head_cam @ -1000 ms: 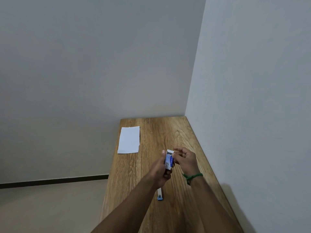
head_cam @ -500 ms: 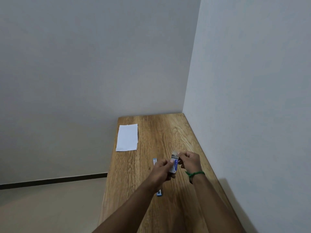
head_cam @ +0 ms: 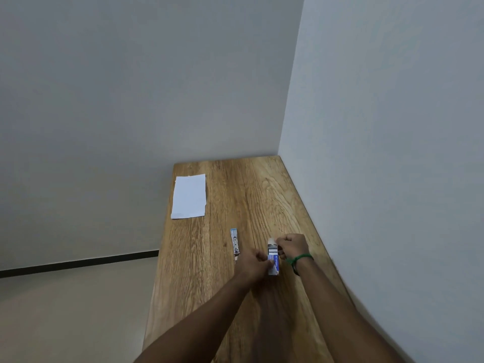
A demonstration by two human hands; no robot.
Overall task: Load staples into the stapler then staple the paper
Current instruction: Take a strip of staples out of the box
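Observation:
A small blue-and-white staple box [head_cam: 273, 259] is held low over the wooden table [head_cam: 256, 200]. My left hand [head_cam: 252, 264] grips its near end. My right hand [head_cam: 290, 246], with a green band at the wrist, pinches the box's open far end, where the flap stands up. The stapler [head_cam: 235, 242], silver with a blue tip, lies open on the table just left of my left hand; its near end is hidden behind that hand. A white sheet of paper [head_cam: 189, 196] lies flat near the table's far left edge.
The table stands in a corner, with a wall along its right side and another at its far end. Its left edge drops to a beige floor [head_cam: 65, 310].
Both hands and the staple box have dropped lower and shifted right. The stapler, earlier mostly hidden behind my left forearm, now shows beside the hand. The view has tilted.

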